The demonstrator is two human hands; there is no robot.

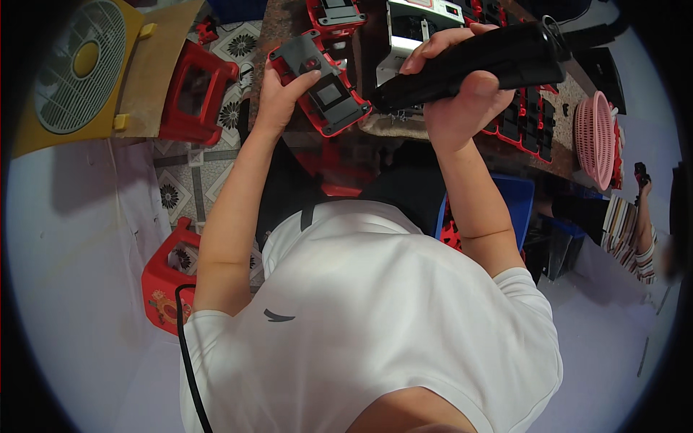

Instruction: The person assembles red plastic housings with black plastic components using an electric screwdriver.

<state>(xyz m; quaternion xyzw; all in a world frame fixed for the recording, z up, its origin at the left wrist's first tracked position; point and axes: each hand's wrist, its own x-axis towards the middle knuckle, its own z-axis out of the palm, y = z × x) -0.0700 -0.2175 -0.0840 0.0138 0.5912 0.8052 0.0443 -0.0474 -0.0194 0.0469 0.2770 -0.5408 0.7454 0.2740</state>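
Note:
My left hand (278, 90) holds a red and black plastic housing (321, 83) by its left edge, flat over the edge of the worktable (278, 29). My right hand (462, 97) grips a black electric screwdriver (476, 65), held nearly level. Its tip end points left toward the housing's lower right corner. The tip itself is hard to make out against the dark parts.
More red and black housings (530, 115) lie in a row on the table at the right, another (336, 14) at the top. A pink basket (595, 137) stands at the far right. Red plastic stools (195, 90) (166, 278), a yellow fan (76, 65), a blue bin (516, 202) and another person's striped sleeve (628, 234) surround me.

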